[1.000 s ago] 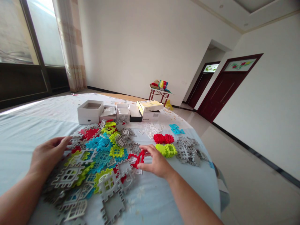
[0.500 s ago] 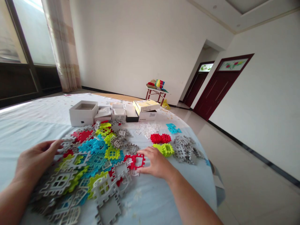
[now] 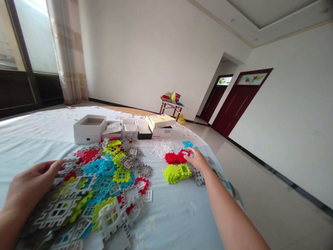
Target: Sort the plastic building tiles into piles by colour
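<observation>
A heap of flat interlocking plastic tiles [image 3: 104, 180], grey, blue, lime, red and white, covers the near part of the table. My left hand [image 3: 28, 185] lies on the heap's left edge with its fingers stretched flat, holding nothing. My right hand [image 3: 196, 159] is reached out to the right and pinches a red tile [image 3: 185, 152] against the small stack of red tiles [image 3: 173, 158]. A stack of lime tiles [image 3: 177, 172] sits just in front of it. Grey tiles [image 3: 199, 177] lie under my right wrist.
The pale blue tablecloth [image 3: 171, 215] ends at a rounded edge on the right. Small white tiles [image 3: 162, 147] and blue tiles [image 3: 187, 144] lie further back. An open white box [image 3: 90, 129] and several small cartons [image 3: 158, 125] stand in a row behind the heap.
My right hand has left the heap's right edge and moved right and away to the red stack, with a red tile in its fingers. The left hand has barely shifted.
</observation>
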`<state>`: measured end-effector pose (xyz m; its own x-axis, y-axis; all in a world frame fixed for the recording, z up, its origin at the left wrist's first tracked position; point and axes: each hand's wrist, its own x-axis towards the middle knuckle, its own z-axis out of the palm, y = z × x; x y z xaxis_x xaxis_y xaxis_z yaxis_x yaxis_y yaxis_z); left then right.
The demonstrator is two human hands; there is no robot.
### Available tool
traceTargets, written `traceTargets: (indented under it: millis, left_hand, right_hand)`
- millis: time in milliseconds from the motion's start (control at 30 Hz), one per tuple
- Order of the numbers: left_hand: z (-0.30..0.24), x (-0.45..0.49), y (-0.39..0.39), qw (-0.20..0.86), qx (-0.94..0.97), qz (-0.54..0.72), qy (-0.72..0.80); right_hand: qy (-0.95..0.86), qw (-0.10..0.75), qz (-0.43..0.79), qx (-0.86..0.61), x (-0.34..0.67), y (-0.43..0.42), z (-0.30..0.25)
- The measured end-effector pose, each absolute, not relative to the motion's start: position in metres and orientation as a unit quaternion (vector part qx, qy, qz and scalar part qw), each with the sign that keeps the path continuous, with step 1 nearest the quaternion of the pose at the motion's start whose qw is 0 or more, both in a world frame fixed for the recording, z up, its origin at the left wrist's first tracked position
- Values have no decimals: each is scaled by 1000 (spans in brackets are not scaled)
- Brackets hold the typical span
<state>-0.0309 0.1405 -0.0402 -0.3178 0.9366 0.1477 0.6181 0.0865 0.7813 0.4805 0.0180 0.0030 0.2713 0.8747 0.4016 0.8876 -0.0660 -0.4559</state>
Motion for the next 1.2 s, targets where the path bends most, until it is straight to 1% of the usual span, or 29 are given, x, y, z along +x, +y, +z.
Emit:
traceTargets:
  millis: [100, 200, 333, 433, 567, 667, 767, 867, 1000, 1200]
  left_hand:
    - [-36, -30, 139, 225, 544, 359, 724]
    - [-30, -29, 136, 219, 538, 347, 736]
    - [-19, -22, 127, 216, 541, 345, 736]
    - [-12, -17, 121, 216, 548, 354, 726]
    - [-12, -17, 122, 223, 550, 352, 724]
    - [-16, -20, 124, 223, 550, 356, 722]
    - [-18, -21, 126, 228, 551, 362, 717]
    - [-19, -21, 126, 230, 551, 367, 713]
    - [-21, -21, 127, 238, 549, 367, 712]
    - [-21, -23, 128, 228, 551, 373, 711]
  right_hand:
    - [-609, 321, 14, -725, 487, 22, -2]
    - [-611, 326, 16, -721, 486, 23, -5]
    - [-612, 371, -40, -698, 467, 22, -4]
    - [-644, 390, -27, -657, 432, 18, 0]
    - [-728, 351, 36, -588, 369, 8, 5]
    - [-795, 293, 66, -528, 331, 2, 4]
    - [-837, 242, 83, -484, 313, -2, -3]
    - [-846, 211, 85, -482, 308, -3, -11]
    - [-838, 200, 78, -501, 308, -5, -14]
    - [-824, 223, 60, -517, 315, -13, -2]
